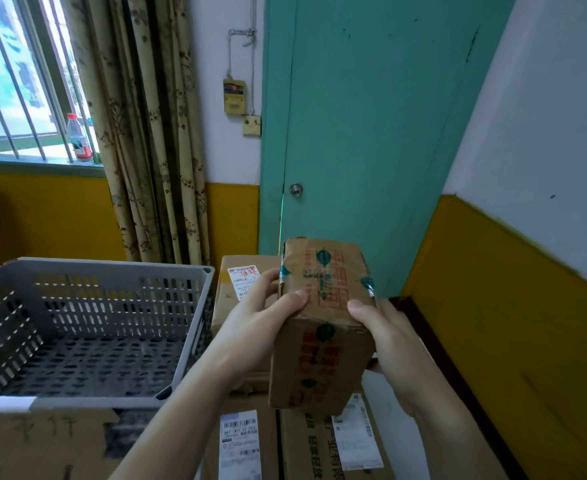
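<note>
1. The small brown cardboard box with green and red printed tape (323,306) is up in the air, right in front of the person. It hangs above a pile of bigger brown cardboard boxes with white labels (240,441).
2. The left hand (260,317) grips the left side of the small box. Its thumb lies on the top face and its fingers curl round the far side.
3. The right hand (389,344) grips the right side the same way, with its fingers tucked under and behind the box.
4. I think one hand is on each side so the box cannot tip or slip.
5. The box leans, with its far end higher. That turns the taped top toward the person, maybe so they can look at it.
6. A gray plastic crate with many holes (105,263) sits just to the left, its top open. It is close, so my guess is that the small box goes in there.
7. The pile stands in a corner by a teal door (371,133), out of the way.
</note>
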Motion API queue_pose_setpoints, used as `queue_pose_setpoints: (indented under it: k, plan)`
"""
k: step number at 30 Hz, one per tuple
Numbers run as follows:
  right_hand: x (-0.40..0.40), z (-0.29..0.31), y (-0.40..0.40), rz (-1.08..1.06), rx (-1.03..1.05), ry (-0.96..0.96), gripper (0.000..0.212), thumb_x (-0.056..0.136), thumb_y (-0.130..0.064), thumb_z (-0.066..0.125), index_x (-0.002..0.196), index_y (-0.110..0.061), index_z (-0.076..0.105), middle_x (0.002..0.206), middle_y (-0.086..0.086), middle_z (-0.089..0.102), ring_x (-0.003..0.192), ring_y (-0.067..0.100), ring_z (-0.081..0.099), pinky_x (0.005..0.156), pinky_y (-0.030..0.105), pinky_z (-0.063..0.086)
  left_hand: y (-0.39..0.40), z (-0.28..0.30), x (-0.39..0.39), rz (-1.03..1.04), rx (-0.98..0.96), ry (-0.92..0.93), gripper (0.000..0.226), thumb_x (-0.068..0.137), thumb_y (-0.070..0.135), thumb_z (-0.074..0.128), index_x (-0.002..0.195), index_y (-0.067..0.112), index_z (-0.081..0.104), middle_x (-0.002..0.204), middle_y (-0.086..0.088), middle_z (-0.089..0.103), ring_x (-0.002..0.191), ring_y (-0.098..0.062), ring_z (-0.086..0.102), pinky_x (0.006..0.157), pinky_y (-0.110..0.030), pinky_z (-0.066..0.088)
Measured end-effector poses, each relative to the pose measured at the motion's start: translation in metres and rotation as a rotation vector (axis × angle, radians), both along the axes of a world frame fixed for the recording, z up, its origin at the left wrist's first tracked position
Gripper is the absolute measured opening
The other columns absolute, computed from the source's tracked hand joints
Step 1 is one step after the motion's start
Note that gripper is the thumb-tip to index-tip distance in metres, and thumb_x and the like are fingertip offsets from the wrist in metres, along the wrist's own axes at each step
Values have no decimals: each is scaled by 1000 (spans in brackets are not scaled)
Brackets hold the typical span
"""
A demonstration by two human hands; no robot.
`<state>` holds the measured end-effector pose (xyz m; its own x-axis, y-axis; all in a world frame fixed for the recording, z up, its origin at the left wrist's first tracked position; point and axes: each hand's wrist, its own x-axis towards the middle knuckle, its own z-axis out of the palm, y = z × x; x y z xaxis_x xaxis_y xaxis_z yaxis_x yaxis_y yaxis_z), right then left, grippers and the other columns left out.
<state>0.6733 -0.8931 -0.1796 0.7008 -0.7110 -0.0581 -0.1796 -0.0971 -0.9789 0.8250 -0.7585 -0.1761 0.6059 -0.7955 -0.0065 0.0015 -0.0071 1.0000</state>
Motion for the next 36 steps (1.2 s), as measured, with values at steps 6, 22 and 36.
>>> queue_pose_setpoints:
  k: [6,22,36]
  plan:
    - [-1,5,-5,32,69,42,45,86,-73,57,116,-42,69,96,-24,76,88,-1,73,86,36,53,-4,2,5,-27,34,42,43,97,36,65,135,48,49,107,19,77,94,-3,75,87,-38,60]
    - [-2,12,-8,-84,-96,184,83,71,-95,37,105,-29,72,99,-8,76,95,14,71,86,41,58,-7,7,-1,93,104,56,72,77,71,69,134,30,58,115,-1,76,97,-19,77,90,-47,62]
    - [-7,11,-14,-98,-176,240,95,73,-98,25,102,-22,74,98,-6,75,94,13,68,86,40,53,-19,3,-10,165,94,-72,45,88,70,61,110,31,64,92,6,78,80,-12,78,74,-37,63]
